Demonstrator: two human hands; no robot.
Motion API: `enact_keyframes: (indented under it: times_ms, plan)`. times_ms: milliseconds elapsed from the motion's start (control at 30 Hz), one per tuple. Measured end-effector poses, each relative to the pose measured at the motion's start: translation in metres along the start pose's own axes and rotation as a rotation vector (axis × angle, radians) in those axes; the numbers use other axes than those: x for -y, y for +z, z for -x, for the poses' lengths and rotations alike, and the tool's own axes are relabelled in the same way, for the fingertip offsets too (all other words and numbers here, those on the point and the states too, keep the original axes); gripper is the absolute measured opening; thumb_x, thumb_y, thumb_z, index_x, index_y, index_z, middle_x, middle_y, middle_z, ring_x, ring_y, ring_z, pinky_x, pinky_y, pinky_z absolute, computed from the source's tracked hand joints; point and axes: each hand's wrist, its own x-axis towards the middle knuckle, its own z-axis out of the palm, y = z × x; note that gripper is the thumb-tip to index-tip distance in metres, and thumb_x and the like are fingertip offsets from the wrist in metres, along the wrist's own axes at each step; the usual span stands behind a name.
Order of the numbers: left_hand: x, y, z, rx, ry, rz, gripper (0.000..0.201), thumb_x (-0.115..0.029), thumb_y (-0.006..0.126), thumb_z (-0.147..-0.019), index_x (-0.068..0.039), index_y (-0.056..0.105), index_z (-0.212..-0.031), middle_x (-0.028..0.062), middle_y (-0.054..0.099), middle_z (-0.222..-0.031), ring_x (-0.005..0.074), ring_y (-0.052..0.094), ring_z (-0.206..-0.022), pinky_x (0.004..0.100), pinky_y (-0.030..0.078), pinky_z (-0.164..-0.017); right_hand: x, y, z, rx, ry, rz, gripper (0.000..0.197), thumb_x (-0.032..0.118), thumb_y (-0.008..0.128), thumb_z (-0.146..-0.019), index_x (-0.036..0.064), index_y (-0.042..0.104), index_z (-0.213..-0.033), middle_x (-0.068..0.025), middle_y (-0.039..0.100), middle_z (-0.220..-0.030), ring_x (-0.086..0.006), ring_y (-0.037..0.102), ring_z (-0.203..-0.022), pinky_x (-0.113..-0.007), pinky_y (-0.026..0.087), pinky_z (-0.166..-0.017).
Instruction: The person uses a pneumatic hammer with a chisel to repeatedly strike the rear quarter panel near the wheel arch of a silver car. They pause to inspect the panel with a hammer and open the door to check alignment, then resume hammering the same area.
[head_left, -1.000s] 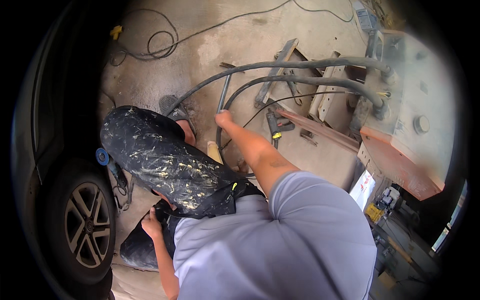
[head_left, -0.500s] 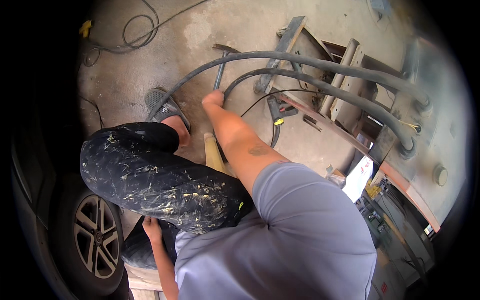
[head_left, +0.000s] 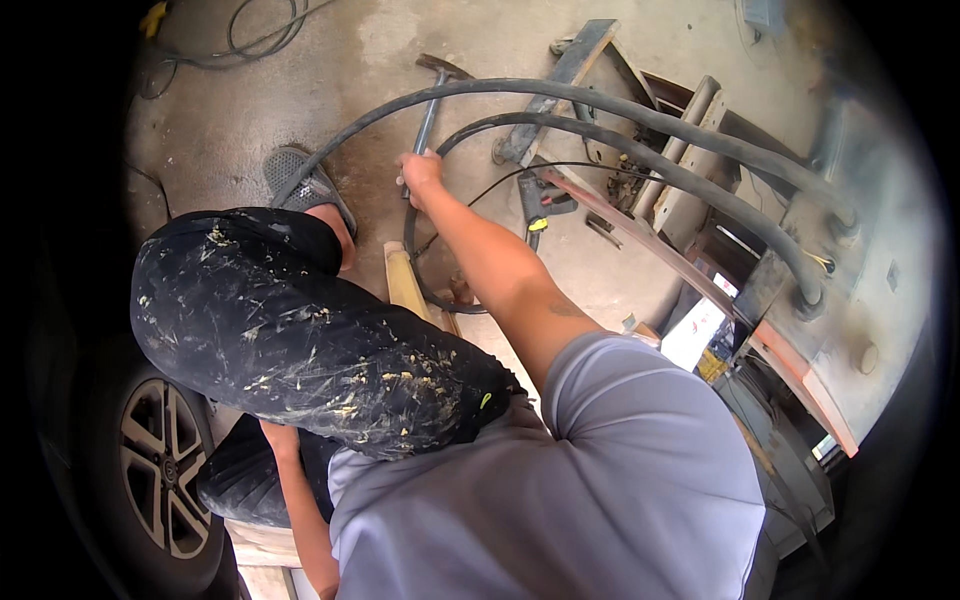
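My right hand (head_left: 420,175) is closed round the handle of a hammer (head_left: 430,118), out in front of my bent knee. The hammer's dark, narrow head points away from me over the concrete floor, and its shaft lies beside a thick black hose (head_left: 470,88) that passes near it. My left forearm (head_left: 295,490) comes down beside my body, and the left hand is hidden behind my paint-spattered thigh (head_left: 320,340). A pale yellow tapered piece (head_left: 403,278) stands below the right hand, partly covered by my leg.
Two thick hoses run to a grey machine (head_left: 860,300) on the right. A metal frame (head_left: 640,130) and a black tool with a pistol grip (head_left: 537,203) lie near it. On the left is a car wheel (head_left: 165,465). A coiled cable (head_left: 250,45) lies at the far left.
The view has shifted, so the floor things sit higher and further left. My left hand, seen with curled fingers before, has slipped out of sight behind my thigh. My right hand keeps the hammer.
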Motion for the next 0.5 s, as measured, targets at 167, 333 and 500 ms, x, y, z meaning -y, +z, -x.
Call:
enact_keyframes:
  times_ms: [167,333,500]
  plan:
    - [0.002,-0.001,-0.034,0.1,0.142,-0.246,0.048,-0.021,0.064,-0.098,0.006,0.058,-0.137,0.0174,0.066,-0.137,0.0319,0.061,-0.126,0.0422,0.044,-0.11,-0.047,-0.057,-0.012,-0.02,-0.233,0.461,0.007,0.006,0.066,-0.082,0.0023,0.061,-0.086,-0.0102,0.063,-0.071,-0.0223,0.059,-0.052,-0.04,0.048,-0.051]
    - [0.074,0.001,-0.046,0.066,0.176,-0.331,0.05,-0.022,0.064,-0.098,0.005,0.057,-0.139,0.0173,0.065,-0.138,0.0323,0.06,-0.127,0.0425,0.043,-0.111,-0.026,-0.093,0.024,-0.01,-0.158,0.727,0.017,0.013,0.068,-0.079,-0.0002,0.063,-0.088,-0.0227,0.067,-0.079,-0.0368,0.068,-0.075,-0.047,0.052,-0.07]
    - [0.046,0.003,-0.044,0.093,-0.096,0.157,0.052,-0.022,0.06,-0.101,0.006,0.053,-0.144,0.0179,0.057,-0.148,0.0286,0.053,-0.136,0.0403,0.037,-0.116,-0.026,-0.118,0.058,-0.014,-0.346,0.911,0.017,0.014,0.067,-0.079,-0.0004,0.063,-0.086,-0.0269,0.068,-0.085,-0.0438,0.068,-0.084,-0.05,0.052,-0.074]
